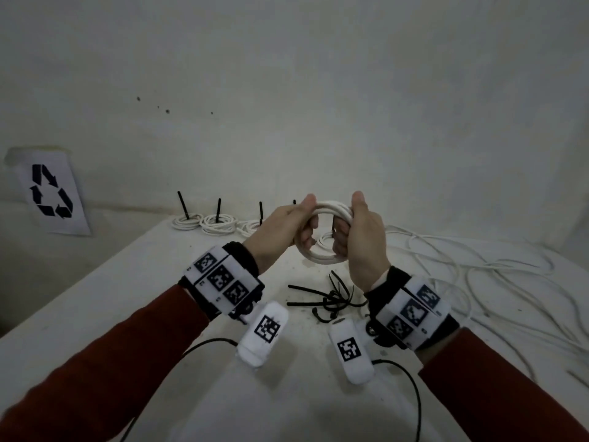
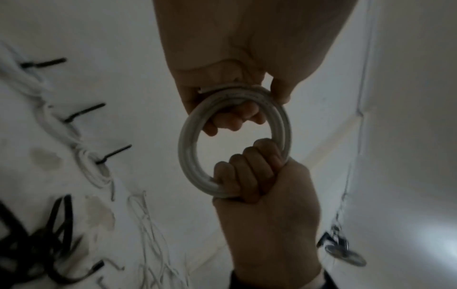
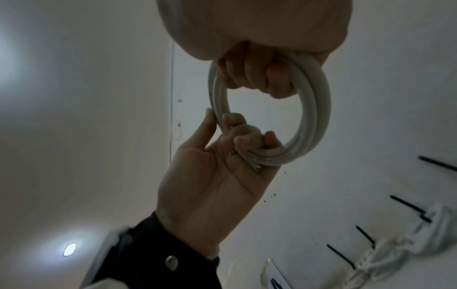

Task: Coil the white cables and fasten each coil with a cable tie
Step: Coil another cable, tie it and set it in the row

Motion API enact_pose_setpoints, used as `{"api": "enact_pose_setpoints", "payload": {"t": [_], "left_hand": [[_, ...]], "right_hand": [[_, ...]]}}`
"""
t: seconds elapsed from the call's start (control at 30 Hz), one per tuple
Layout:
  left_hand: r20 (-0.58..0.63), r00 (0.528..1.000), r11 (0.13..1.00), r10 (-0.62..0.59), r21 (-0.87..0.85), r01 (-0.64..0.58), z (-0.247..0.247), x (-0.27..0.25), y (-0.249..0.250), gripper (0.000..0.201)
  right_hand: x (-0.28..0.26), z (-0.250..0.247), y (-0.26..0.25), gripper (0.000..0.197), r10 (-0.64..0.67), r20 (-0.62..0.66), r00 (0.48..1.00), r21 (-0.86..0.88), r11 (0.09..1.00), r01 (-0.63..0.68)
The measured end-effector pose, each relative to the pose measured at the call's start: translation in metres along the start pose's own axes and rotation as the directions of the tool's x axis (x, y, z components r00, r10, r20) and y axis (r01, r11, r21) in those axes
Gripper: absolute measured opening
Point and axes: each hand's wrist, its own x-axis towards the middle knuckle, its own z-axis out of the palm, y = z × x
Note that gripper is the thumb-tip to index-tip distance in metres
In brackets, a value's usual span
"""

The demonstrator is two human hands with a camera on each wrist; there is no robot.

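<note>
Recycling sign [image 1: 51, 191]: a sheet with black arrows taped to the wall at the far left; the head view shows it whole, and the right wrist view catches only what looks like its corner at the bottom edge.
Finished coils [image 1: 204, 222]: white bundles lined up along the back edge of the bench [image 1: 127, 314], each with a black tie tail sticking up. The head view shows them upright; both wrist views show them sideways and blurred.
Left hand [image 1: 280, 232]: raised above the bench, fingers [image 3: 243, 135] curled through the ring and thumb laid along its outer edge, gripping the left side. Only the right wrist view shows the cut cable end [image 3: 257, 167] poking out across this palm.
White cable coil [image 1: 322, 255]: a small ring of several turns, held in the air between both hands, over the middle of the bench. The left wrist view [image 2: 193, 144] shows it nearly face on.
Cable ties [image 1: 328, 298]: a loose black heap on the bench, beneath the hands.
Right hand [image 1: 363, 237]: fingers [image 2: 249, 168] clenched around the ring's right side, thumb up on top.
Loose white cables [image 1: 478, 269]: uncoiled strands sprawled over the right part of the bench, plain only in the head view.
</note>
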Motion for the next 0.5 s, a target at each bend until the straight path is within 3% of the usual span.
{"api": "enact_pose_setpoints", "payload": {"t": [0.13, 0.23, 0.33, 0.4, 0.5], "left_hand": [[0.032, 0.987, 0.985, -0.160, -0.062, 0.162, 0.002, 0.003, -0.022, 0.043], [-0.009, 0.964, 0.964, -0.267, -0.025, 0.266, -0.002, 0.004, -0.042, 0.044], [-0.111, 0.951, 0.934, -0.287, 0.189, 0.304, -0.015, 0.006, -0.061, 0.043], [-0.162, 0.944, 0.903, -0.287, 0.284, 0.323, -0.027, 0.007, -0.071, 0.042], [-0.225, 0.923, 0.887, -0.313, 0.278, 0.369, -0.043, 0.009, -0.080, 0.039]], "right_hand": [[0.007, -0.004, 0.026, 0.055, 0.096, 0.015, 0.995, -0.025, 0.995, -0.096], [0.019, -0.016, 0.049, 0.053, 0.118, 0.119, 0.986, -0.385, 0.921, -0.064], [0.032, -0.033, 0.066, 0.029, 0.140, 0.253, 0.957, -0.783, 0.611, 0.118], [0.033, -0.042, 0.071, 0.016, 0.245, 0.299, 0.922, -0.889, 0.423, 0.176], [0.023, -0.042, 0.075, 0.025, 0.410, 0.379, 0.830, -0.925, 0.146, 0.350]]}}
